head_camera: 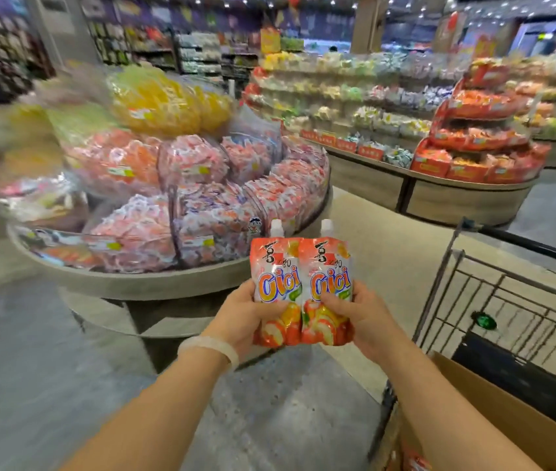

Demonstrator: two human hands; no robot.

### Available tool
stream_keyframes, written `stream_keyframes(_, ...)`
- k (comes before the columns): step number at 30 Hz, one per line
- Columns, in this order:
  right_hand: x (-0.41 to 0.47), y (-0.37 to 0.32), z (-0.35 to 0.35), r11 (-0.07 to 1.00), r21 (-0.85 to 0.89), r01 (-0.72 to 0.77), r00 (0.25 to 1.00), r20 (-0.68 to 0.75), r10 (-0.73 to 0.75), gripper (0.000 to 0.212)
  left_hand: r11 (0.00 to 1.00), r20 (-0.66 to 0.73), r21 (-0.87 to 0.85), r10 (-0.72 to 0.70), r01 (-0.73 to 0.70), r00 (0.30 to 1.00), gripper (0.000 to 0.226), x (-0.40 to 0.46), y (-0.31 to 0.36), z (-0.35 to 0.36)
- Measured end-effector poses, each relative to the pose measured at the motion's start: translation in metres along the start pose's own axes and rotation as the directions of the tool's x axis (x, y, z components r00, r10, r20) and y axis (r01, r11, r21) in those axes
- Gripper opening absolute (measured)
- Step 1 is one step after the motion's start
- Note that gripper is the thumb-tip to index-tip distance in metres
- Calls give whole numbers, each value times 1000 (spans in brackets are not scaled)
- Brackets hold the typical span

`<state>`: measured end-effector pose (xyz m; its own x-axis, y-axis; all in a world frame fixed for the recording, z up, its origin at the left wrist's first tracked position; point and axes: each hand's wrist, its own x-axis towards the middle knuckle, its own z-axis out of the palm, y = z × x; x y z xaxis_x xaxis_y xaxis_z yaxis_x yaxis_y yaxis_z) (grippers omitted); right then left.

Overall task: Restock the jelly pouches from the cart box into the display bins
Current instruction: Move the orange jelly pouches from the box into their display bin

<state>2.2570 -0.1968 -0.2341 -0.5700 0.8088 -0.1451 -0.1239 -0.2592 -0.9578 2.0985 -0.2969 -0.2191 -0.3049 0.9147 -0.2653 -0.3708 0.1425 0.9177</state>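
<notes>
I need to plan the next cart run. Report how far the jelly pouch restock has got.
Done: the clear display bins on the round stand already look heaped with pouches. In hand: the left hand and right hand each hold an orange-and-white spouted jelly pouch, short of the bins. Left: at least one more pouch shows in the brown cardboard box on the cart.

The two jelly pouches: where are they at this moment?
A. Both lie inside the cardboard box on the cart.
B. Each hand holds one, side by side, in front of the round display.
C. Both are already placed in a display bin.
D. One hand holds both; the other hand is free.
B: the left hand grips the left pouch and the right hand grips the right pouch, upright, edges touching.
</notes>
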Motion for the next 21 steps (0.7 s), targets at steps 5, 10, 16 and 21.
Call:
stream_keyframes(5,36,10,88,1000,-27,1,998,57,1,35,999,-94,8,33,-32,995,39,-9,35,-86)
stream_keyframes(10,73,20,177,997,-63,-49,994,92,55,35,999,-126,27,49,-46,991,42,-11,70,-174)
stream_keyframes(16,115,39,298,996,-77,-44,982,182,58,32,993,-236,-5,112,-116,965,40,-21,106,-284)
stream_keyframes(21,145,65,387,992,-85,-88,962,252,107,31,989,-345,-4,135,-145,929,33,-27,123,-370)
